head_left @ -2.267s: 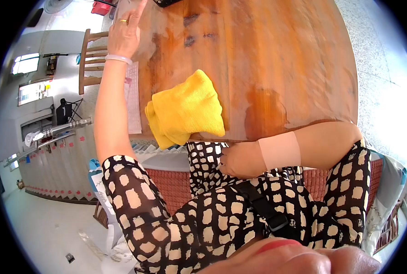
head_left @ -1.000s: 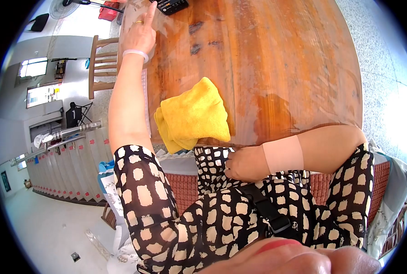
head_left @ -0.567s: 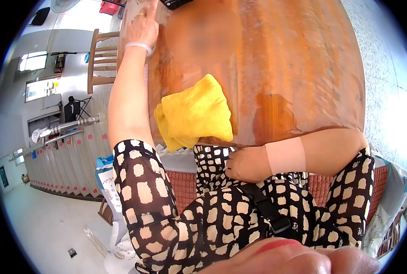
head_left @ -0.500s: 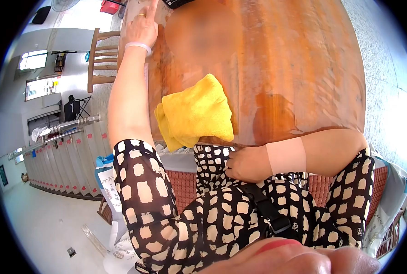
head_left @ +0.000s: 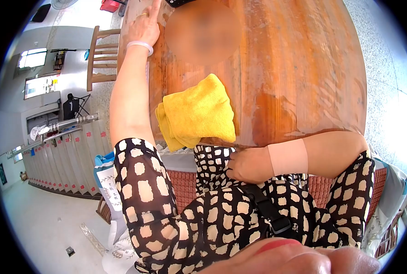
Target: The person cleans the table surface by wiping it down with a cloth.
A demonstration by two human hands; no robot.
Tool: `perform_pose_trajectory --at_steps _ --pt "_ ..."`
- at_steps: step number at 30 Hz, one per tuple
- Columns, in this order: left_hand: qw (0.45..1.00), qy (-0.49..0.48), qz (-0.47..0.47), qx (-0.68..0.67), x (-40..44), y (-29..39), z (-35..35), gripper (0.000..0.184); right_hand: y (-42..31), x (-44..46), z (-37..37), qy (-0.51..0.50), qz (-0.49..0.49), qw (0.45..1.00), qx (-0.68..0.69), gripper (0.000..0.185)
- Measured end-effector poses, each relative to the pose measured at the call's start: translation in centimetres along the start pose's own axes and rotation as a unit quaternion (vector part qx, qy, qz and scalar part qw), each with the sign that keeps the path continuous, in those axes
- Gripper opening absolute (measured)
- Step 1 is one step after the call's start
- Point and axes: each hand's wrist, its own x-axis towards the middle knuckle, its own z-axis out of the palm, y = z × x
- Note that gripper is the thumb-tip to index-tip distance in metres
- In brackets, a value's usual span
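Note:
My left hand (head_left: pixel 145 28) reaches along the table's far left side, with an index finger stretched out beside a black device (head_left: pixel 178 2) cut off by the top edge. It grips nothing that I can see. A ring and a pale bracelet (head_left: pixel 140 45) are on that hand and wrist. Below it, apart from both hands, a folded yellow cloth (head_left: pixel 199 112) lies near the table's front edge. My right hand (head_left: pixel 249 165) rests at my lap just under that edge, its fingers curled and partly hidden against patterned fabric. A wide pale band wraps the right wrist.
The wooden table (head_left: pixel 304 77) has a shiny, transparent cover and a blurred round patch (head_left: pixel 203 32). A wooden chair (head_left: pixel 104 57) stands at its left side. Beyond lie a railing (head_left: pixel 71 124) and pale floor.
The view has shifted very slightly. Both hands keep nearly the same pose, and the yellow cloth stays where it was.

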Motion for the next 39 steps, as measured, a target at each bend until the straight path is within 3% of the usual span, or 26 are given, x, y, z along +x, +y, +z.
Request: perform_pose_trajectory --at_steps 2,5,8,11,14,17,20,23,26,29,32,35,38,39 --pt "0.998 0.05 0.023 -0.012 0.7 0.4 -0.9 0.065 -0.6 -0.1 0.0 -0.007 0.007 1.0 0.003 0.02" --pt "0.963 -0.241 -0.088 -0.086 1.1 0.8 -1.8 0.064 -0.2 -0.1 -0.2 0.0 0.002 1.0 0.004 0.02" --pt "0.958 -0.264 -0.07 -0.088 1.4 0.6 -1.4 0.064 -0.2 -0.2 -0.2 -0.002 -0.002 1.0 -0.002 0.02" --pt "0.979 -0.162 -0.009 -0.12 -0.4 -0.6 1.7 0.087 -0.3 -0.3 0.2 0.008 -0.009 1.0 -0.001 0.02" --pt "0.978 -0.162 -0.036 -0.124 -0.4 -0.4 2.5 0.092 -0.1 -0.3 0.0 0.0 0.001 1.0 0.0 0.02" --pt "0.971 -0.222 -0.034 -0.084 0.2 0.0 1.2 0.077 -0.7 -0.3 -0.2 -0.019 -0.003 1.0 -0.004 0.03" --pt "0.971 -0.232 -0.045 -0.04 1.5 0.9 -0.7 0.061 -0.2 -0.2 -0.1 -0.01 -0.002 1.0 -0.007 0.029" --pt "0.98 -0.187 -0.065 -0.036 0.8 1.0 -0.1 0.059 -0.6 -0.4 0.1 0.006 -0.006 1.0 -0.001 0.019" --pt "0.999 -0.027 -0.026 0.012 0.6 0.8 1.3 0.058 -0.1 -0.2 0.0 -0.001 -0.001 1.0 0.0 0.02" --pt "0.991 -0.123 -0.052 -0.009 0.7 1.0 1.1 0.058 0.0 -0.1 -0.2 -0.008 0.005 1.0 0.001 0.02" --pt "0.999 -0.031 -0.006 -0.02 0.4 1.0 1.3 0.06 -0.5 -0.3 -0.2 -0.016 0.01 1.0 -0.007 0.021" --pt "0.993 -0.103 -0.043 -0.036 0.5 1.2 1.4 0.064 0.1 -0.2 -0.4 -0.018 0.006 1.0 -0.005 0.021" --pt "0.934 -0.324 -0.136 -0.06 2.7 2.5 -3.1 0.065 -0.3 -0.3 -0.3 -0.022 0.003 1.0 -0.013 0.021" --pt "0.954 -0.268 -0.118 -0.069 2.1 2.1 -2.0 0.064 -0.2 -0.3 -0.3 -0.016 0.002 1.0 -0.01 0.021"
